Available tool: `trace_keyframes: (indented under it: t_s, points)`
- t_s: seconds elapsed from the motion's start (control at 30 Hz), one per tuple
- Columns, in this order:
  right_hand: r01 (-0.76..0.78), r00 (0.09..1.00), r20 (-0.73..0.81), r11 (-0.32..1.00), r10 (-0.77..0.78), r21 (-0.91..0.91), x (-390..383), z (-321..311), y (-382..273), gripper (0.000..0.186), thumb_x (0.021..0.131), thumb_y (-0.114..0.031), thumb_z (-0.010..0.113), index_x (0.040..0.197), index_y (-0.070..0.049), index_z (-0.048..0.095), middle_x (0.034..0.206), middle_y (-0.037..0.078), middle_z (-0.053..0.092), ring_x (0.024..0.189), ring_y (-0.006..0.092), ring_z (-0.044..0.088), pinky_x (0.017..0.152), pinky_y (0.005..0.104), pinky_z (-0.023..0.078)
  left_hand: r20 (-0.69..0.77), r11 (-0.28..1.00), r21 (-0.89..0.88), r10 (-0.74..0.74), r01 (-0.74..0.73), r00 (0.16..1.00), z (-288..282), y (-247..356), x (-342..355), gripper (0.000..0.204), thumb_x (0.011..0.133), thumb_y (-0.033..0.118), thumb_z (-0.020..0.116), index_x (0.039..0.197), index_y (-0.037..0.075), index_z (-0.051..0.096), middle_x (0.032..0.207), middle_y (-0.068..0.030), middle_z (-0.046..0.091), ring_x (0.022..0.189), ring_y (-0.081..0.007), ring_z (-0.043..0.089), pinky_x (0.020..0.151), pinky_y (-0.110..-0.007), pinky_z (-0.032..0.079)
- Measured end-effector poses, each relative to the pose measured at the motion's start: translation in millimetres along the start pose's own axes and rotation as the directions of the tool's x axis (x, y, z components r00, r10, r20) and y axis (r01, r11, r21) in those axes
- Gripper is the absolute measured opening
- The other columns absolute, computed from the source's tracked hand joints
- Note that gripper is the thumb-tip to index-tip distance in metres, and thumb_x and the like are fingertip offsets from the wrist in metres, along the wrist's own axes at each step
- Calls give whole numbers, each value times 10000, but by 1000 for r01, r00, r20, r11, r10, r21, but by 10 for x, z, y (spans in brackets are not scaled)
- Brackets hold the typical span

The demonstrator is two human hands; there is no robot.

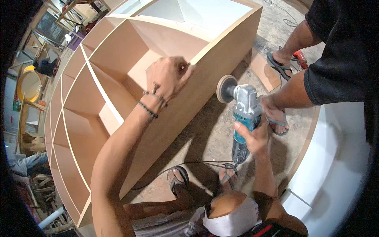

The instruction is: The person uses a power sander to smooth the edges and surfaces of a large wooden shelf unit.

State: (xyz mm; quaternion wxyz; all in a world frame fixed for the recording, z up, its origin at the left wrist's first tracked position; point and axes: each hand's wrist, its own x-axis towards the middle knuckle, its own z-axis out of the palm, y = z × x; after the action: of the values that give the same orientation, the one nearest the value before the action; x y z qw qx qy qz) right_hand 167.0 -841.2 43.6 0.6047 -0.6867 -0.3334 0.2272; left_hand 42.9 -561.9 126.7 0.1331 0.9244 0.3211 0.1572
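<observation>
My right hand (254, 136) is wrapped around the teal and black body of an angle grinder (245, 104) with a silver head. A round sanding disc (226, 89) on the tool faces the side of a wooden shelf unit (166, 122), apart from it. Above the unit's long top edge is my left hand (167, 75), its fingers curled in; whether anything is in them is hidden. Dark bracelets circle that wrist. The unit has several open compartments with pale edges and lies with its openings up.
A person in black shorts and sandals (276, 67) stands at the right, near a red tool (301, 59). The black cord (197, 162) runs across the concrete floor by my feet. A curved white panel (327, 154) lies at the right. Scrap wood (47, 193) and a yellow round container (29, 85) are at the left.
</observation>
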Motion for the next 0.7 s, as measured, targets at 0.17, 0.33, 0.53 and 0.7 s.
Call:
trace_keyframes:
  t_s: [0.17, 0.33, 0.53, 0.7]
  points:
    - [74, 997, -38, 995, -72, 71, 21, 6, -160, 591, 817, -192, 867, 1291, -9, 565, 1133, 81, 673, 999, 182, 648, 936, 345, 521, 48, 986, -161, -37, 44, 998, 23, -82, -6, 399, 965, 433, 682, 894, 59, 798, 792, -180, 762, 739, -328, 758, 714, -446, 612]
    - [12, 999, -29, 997, -14, -80, 205, 80, -351, 657, 803, -219, 857, 1332, 0, 536, 1170, 89, 655, 1052, 198, 633, 953, 369, 517, 469, 1000, 1, 16, -19, 883, -411, -481, -668, 412, 915, 392, 744, 866, -11, 672, 775, -205, 720, 772, -360, 742, 725, -469, 594]
    - [232, 973, 112, 893, -204, -385, 416, 150, -406, 790, 753, -243, 908, 1377, -12, 483, 1182, 135, 663, 1104, 229, 644, 979, 397, 515, 486, 997, 2, -65, 73, 872, -469, -544, -957, 293, 887, 293, 718, 888, 5, 662, 796, -240, 714, 800, -444, 721, 760, -529, 579]
    - [185, 960, 240, 970, -145, -156, 487, 335, -500, 852, 730, -212, 930, 1406, -17, 448, 1202, 161, 655, 1122, 266, 667, 994, 405, 524, 529, 993, -2, -98, 117, 843, -573, -492, -916, 288, 882, 282, 678, 908, -5, 686, 767, -239, 713, 797, -449, 717, 769, -529, 578]
